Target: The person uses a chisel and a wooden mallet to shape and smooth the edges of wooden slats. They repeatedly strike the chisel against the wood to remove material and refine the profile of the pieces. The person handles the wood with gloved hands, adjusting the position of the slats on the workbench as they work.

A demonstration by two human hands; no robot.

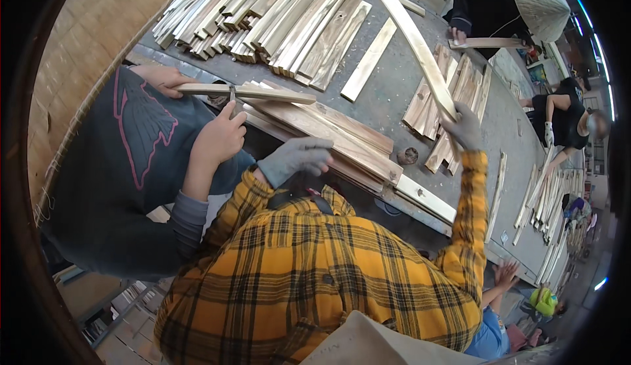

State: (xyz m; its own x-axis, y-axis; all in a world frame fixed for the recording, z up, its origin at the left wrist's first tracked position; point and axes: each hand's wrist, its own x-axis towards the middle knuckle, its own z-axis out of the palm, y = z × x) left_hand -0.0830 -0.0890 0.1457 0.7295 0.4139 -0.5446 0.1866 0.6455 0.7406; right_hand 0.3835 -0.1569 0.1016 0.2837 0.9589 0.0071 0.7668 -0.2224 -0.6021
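1. While the right hand grips a wooden strip near one end, to the right of the big stack, the left hand is free, fingers extended, on that stack's near side.
2. Apart from the big stack, a lone strip lies on the bench just to its right, a smaller group farther right.
3. Much seems unhandled: the big stack is full, and a pile lies nearer the person than it; which pieces are finished, I cannot tell.
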